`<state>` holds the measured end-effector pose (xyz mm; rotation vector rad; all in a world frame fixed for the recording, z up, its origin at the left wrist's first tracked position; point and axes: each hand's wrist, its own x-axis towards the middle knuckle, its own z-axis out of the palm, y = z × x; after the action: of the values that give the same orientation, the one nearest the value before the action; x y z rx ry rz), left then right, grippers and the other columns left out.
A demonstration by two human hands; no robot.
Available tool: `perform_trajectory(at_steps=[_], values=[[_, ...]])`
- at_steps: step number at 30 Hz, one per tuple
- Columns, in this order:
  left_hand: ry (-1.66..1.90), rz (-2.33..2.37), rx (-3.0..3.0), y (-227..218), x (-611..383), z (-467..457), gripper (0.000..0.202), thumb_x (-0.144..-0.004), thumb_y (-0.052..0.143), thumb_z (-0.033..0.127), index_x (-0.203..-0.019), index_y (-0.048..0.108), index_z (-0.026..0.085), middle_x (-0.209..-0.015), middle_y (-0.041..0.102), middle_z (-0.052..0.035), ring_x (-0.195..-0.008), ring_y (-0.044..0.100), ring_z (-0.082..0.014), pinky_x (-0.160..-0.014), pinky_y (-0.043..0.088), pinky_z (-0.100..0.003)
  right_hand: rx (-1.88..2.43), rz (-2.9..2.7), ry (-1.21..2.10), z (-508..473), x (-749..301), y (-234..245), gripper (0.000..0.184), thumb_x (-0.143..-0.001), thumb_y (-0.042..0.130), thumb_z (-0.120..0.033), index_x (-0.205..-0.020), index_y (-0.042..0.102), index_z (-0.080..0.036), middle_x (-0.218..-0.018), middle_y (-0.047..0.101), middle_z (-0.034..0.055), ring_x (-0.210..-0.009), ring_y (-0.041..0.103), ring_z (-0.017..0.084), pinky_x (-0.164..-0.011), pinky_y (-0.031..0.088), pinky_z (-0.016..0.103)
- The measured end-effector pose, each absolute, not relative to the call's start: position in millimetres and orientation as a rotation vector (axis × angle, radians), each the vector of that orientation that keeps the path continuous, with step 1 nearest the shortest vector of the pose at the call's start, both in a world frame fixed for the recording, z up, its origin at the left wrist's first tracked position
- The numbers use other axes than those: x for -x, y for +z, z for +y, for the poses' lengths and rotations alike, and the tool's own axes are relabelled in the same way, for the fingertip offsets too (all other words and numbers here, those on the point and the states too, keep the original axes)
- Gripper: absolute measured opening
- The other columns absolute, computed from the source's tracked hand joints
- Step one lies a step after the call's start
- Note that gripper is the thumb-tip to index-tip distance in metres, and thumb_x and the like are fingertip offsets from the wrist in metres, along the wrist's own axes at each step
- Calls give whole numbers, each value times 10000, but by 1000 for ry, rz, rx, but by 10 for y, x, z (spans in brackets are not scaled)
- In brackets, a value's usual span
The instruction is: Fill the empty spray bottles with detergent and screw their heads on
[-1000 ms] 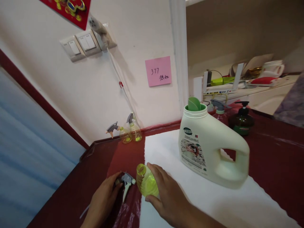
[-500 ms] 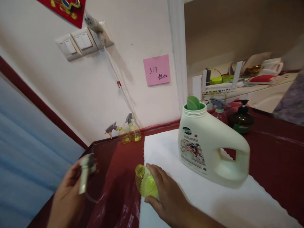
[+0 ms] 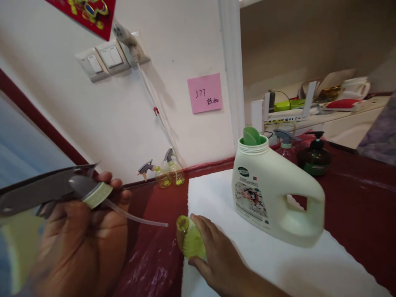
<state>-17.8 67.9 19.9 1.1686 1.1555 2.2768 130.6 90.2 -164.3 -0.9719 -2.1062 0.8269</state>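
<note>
My left hand (image 3: 80,235) is raised close to the camera and grips a grey trigger spray head (image 3: 40,192) by its pale collar. A thin clear dip tube (image 3: 136,218) sticks out from the head to the right. My right hand (image 3: 219,258) rests over a capless yellow-green plastic bottle (image 3: 189,238), which lies tilted on a white cloth (image 3: 213,198) with its threaded neck pointing left. A large cream detergent jug (image 3: 272,194) with a green scoop in its mouth stands to the right of that hand.
Two small spray bottles (image 3: 169,175) stand at the wall behind the dark red table (image 3: 355,198). Farther right are a dark pump bottle (image 3: 314,159) and a red-tinted spray bottle (image 3: 286,148). A shelf with household items lies beyond.
My left hand has lifted the spray head up and left toward the camera, bringing its dip tube into view. My right hand and the bottle have barely moved.
</note>
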Motion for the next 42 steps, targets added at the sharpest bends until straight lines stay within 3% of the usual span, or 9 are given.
perform_trajectory(at_steps=[3, 7, 10, 13, 21, 24, 29, 35, 42], values=[[2264, 994, -1185, 142, 98, 762, 228, -896, 767, 304, -1111, 732, 238, -1175, 741, 1, -1068, 687, -153, -850, 631, -243, 985, -2120, 835, 915, -1302, -1632, 922, -764, 713, -129, -1579, 282, -170, -1597, 406, 143, -1450, 398, 305, -1222, 345, 500], [2201, 1025, -1153, -1, -5, 846, 321, -823, 829, 387, -1095, 735, 246, -1147, 744, -6, -978, 705, -153, -818, 632, -228, 1001, -2119, 840, 921, -1282, -1639, 921, -759, 725, -136, -1575, 301, -181, -1592, 416, 142, -1455, 396, 314, -1219, 350, 511], [2072, 1179, -1207, -206, -47, 876, 399, -799, 817, 460, -1138, 712, 278, -1190, 751, -21, -1042, 723, -237, -779, 645, -273, 1011, -2118, 835, 921, -1268, -1643, 925, -751, 734, -138, -1573, 313, -185, -1589, 422, 142, -1444, 411, 316, -1208, 368, 507], [1906, 1361, -1181, -490, -23, 865, 488, -745, 837, 459, -1168, 689, 267, -1024, 797, -28, -971, 760, -292, -726, 656, -331, 1019, -2133, 848, 920, -1278, -1620, 918, -753, 740, -148, -1570, 321, -150, -1588, 418, 155, -1443, 413, 317, -1216, 360, 491], [1619, 1389, -1016, -1129, 201, 752, 503, -747, 836, 428, -1187, 636, 287, -964, 778, -4, -897, 759, -264, -746, 627, -343, 996, -2158, 854, 930, -1312, -1588, 936, -763, 735, -153, -1584, 287, -123, -1607, 388, 160, -1460, 379, 308, -1230, 330, 478], [1612, 1396, -1031, -1185, 241, 735, 494, -779, 814, 451, -1209, 622, 300, -1018, 772, -13, -904, 756, -265, -768, 626, -360, 984, -2148, 845, 932, -1305, -1596, 934, -767, 728, -166, -1586, 282, -146, -1601, 396, 150, -1443, 397, 303, -1220, 344, 478], [1672, 1407, -1100, -1159, 265, 699, 542, -692, 881, 440, -1154, 640, 292, -1122, 745, -41, -1014, 727, -270, -867, 608, -366, 982, -2158, 853, 919, -1313, -1593, 921, -757, 705, -165, -1582, 296, -152, -1601, 397, 140, -1444, 389, 296, -1223, 337, 461], [1641, 1436, -1177, -1183, 275, 676, 500, -753, 821, 454, -1184, 619, 302, -1167, 724, -51, -1045, 712, -275, -896, 598, -388, 985, -2149, 860, 944, -1313, -1599, 913, -771, 699, -191, -1588, 292, -159, -1603, 392, 131, -1431, 400, 292, -1225, 333, 448], [1674, 1453, -1090, -1207, 168, 678, 533, -688, 832, 350, -1169, 607, 302, -1149, 719, -39, -981, 717, -267, -817, 619, -363, 974, -2107, 838, 932, -1294, -1628, 943, -734, 679, -129, -1586, 277, -178, -1591, 405, 124, -1413, 418, 280, -1208, 357, 443]])
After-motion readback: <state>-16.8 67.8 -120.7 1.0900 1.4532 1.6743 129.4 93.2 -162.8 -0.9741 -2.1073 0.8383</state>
